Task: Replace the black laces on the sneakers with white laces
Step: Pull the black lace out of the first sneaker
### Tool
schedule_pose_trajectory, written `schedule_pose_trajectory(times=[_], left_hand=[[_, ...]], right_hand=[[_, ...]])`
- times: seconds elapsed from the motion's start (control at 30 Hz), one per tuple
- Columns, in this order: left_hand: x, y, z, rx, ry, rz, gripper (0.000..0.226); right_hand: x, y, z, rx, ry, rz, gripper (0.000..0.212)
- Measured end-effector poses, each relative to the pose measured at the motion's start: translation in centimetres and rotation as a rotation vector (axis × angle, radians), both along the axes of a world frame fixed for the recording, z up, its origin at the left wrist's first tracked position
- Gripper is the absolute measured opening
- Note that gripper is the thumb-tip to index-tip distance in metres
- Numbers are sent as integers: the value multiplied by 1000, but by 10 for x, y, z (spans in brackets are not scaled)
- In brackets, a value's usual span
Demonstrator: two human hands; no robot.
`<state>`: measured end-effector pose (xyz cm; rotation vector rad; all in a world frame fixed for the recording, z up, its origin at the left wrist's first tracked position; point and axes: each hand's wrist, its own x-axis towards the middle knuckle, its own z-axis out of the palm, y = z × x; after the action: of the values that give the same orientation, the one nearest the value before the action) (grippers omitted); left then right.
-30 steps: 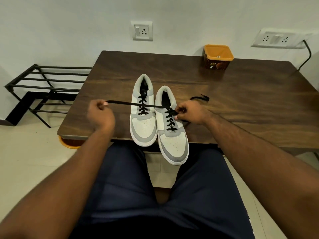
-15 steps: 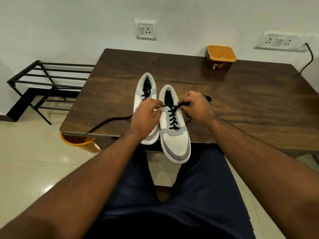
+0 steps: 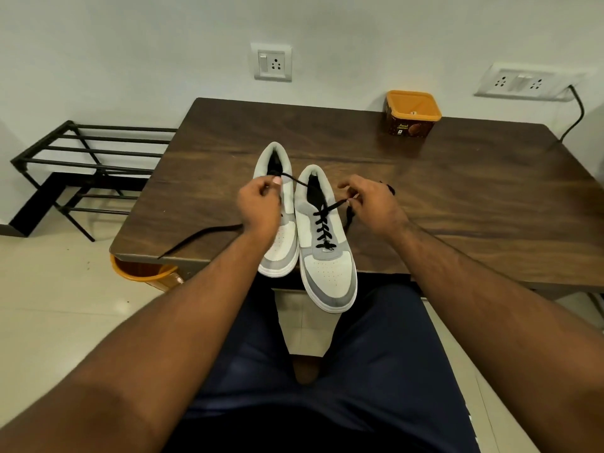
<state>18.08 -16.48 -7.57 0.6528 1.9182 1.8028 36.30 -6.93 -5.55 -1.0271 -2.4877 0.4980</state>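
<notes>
Head view: 2 white-and-grey low-top sneakers sit side by side at the near edge of the dark wooden table, toes toward the person, the right sneaker overhanging the edge a little. The left sneaker is partly covered by the left hand.

The left hand pinches a flat black lace between thumb and fingers above the left sneaker's collar. From there a strand runs slack toward the right sneaker's opening, and a long tail lies on the table out to the left edge. The right hand pinches the same lace's other run just beside the right sneaker's top eyelets, with a loose end trailing behind it on the table. About 4 crossings are still threaded lower down this shoe. No white laces are visible.

The step in hand looks like unthreading the right sneaker's black lace, 1 row at a time. To do it well, I would judge:
1. Loosen each crossing from the top down, pulling both ends evenly instead of yanking 1 side.
2. Steady the shoe, since its toe hangs off the table and a hard tug could drag it over.
3. Keep the freed tail clear of the left sneaker's laces so nothing tangles.

An orange-lidded brown tub stands at the far edge, well apart.
</notes>
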Motion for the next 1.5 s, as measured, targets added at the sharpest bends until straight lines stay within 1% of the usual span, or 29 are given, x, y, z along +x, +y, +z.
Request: schedule_pose_trajectory(times=[0.03, 0.07, 0.13, 0.17, 0.2, 0.27, 0.3, 0.33, 0.37, 0.4, 0.43, 0.47, 0.5, 0.57, 0.6, 0.63, 0.7, 0.87, 1.0, 1.07, 1.13, 1.23, 1.3, 1.37, 1.4, 1.43, 1.5], left_hand=[[-8, 0, -1, 20, -74, 131, 7], [-18, 0, -2, 26, -110, 240, 6], [-34, -7, -3, -8, -105, 376, 8], [-38, -12, -4, -42, -83, 400, 8], [-39, -19, -5, -93, -28, 396, 9], [-36, -32, -9, -173, 184, 374, 16], [-33, -37, -11, -151, 274, 345, 20], [-30, -39, -12, -76, 313, 289, 24], [-26, -40, -13, 22, 311, 202, 28], [-22, -39, -12, 71, 306, 107, 33], [-17, -35, -11, 76, 326, 24, 36], [-12, -32, -8, 35, 374, -49, 37], [-8, -28, -5, -15, 432, -134, 33], [0, -19, -2, -142, 542, -329, 8], [5, -15, -1, -200, 594, -409, 8], [9, -12, -3, -235, 646, -463, 16], [17, -8, -5, -272, 717, -500, 19], [29, -4, -7, -284, 761, -477, 16], [34, -4, -10, -314, 888, -518, 17], [32, -6, -14, -252, 829, -511, 13], [30, -10, -18, -143, 695, -503, 14], [30, -17, -21, -36, 534, -455, 13], [31, -18, -22, -27, 427, -418, 14], [33, -18, -23, -43, 310, -431, 17], [34, -17, -23, -53, 283, -450, 17], [34, -16, -23, -58, 284, -464, 17], [33, -13, -23, -66, 322, -481, 11]], right_hand=[[1, 1, 1, 3, -28, -6, 34], [1, 2, 1, 14, -57, -6, 33], [1, 3, 3, 41, -103, -4, 32], [1, 3, 3, 50, -115, 0, 31], [0, 3, 2, 57, -130, 7, 31], [-1, 3, -2, 79, -165, 4, 33], [-2, 2, -5, 96, -157, -13, 32], [-3, 1, -6, 108, -125, -36, 29], [-4, 0, -7, 112, -83, -54, 26], [-6, -2, -6, 103, -51, -53, 23], [-9, -3, -5, 80, -43, -26, 21], [-11, -6, -4, 61, -59, 20, 19], [-14, -7, -5, 47, -94, 66, 19], [-19, -10, -8, 27, -137, 97, 20], [-20, -11, -9, 14, -131, 79, 20], [-21, -11, -11, 3, -115, 59, 19], [-23, -11, -14, -8, -104, 33, 16], [-23, -13, -15, 12, -136, 13, 15], [-22, -19, -17, 11, -108, -12, 12], [-21, -23, -19, -8, -38, -29, 7], [-21, -30, -22, -68, 109, -60, 3], [-24, -40, -28, -293, 434, -177, 11], [-28, -41, -33, -444, 576, -309, 14], [-31, -41, -38, -553, 644, -427, 17], [-32, -42, -40, -583, 647, -460, 17], [-33, -43, -40, -592, 627, -466, 17], [-32, -44, -40, -560, 548, -406, 14]])
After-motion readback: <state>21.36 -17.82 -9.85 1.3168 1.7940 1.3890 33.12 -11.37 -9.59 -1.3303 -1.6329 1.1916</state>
